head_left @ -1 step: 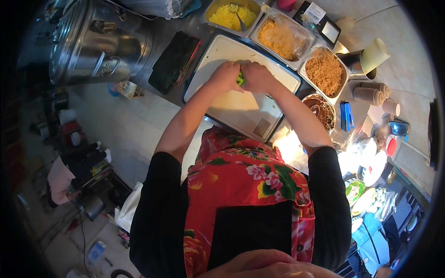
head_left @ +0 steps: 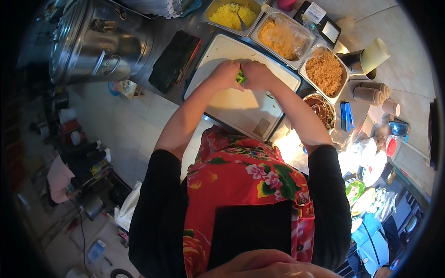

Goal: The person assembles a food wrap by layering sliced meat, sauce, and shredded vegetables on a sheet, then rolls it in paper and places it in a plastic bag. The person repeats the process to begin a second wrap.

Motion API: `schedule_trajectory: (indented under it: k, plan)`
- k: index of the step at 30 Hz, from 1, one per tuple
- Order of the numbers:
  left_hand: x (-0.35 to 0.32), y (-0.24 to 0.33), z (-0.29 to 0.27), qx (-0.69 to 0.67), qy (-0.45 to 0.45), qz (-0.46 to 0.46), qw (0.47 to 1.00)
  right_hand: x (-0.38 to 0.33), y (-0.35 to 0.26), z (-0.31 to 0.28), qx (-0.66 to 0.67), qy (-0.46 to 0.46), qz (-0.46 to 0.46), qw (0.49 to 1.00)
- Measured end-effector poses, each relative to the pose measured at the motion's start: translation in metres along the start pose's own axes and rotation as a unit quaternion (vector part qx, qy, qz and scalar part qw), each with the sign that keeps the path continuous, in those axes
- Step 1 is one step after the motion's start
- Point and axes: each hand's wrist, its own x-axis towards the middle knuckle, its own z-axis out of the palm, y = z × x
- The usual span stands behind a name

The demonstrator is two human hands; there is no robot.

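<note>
My left hand and my right hand are closed together round a small bright green bundle with darker marks. Only a strip of it shows between my fingers, so its kind is hidden. Both hands are over the white cutting board, toward its far half. A few small crumbs lie on the board. Left of it is a stack of dark sheets that look like seaweed, with a red edge showing along the right side.
Metal pans of yellow shreds, orange filling and brown shredded filling line the far side. A bowl with brown sauce stands right of the board. A large steel pot is at the left. Another person is at lower left.
</note>
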Motion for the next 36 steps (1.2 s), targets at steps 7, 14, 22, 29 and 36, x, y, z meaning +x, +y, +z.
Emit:
schedule_trajectory:
  k: [7,14,22,29,36]
  plan:
    - [0.008,-0.011,-0.006,-0.054,-0.024,-0.002,0.998,-0.008,-0.001,0.02,-0.075,0.176,-0.085,0.978]
    - [-0.014,0.006,0.012,-0.004,0.042,-0.027,0.999,0.002,0.005,0.025,-0.059,0.046,-0.058,0.995]
    - [-0.032,0.008,0.001,-0.05,0.033,-0.001,0.998,-0.013,-0.011,0.03,-0.052,0.084,-0.073,0.992]
    - [-0.132,0.003,0.069,-0.367,0.318,-0.06,0.872,-0.021,-0.036,0.062,-0.032,0.112,0.042,0.992]
    - [-0.108,0.002,0.106,-0.825,0.234,-0.111,0.503,-0.021,-0.078,0.086,0.286,0.082,0.129,0.946]
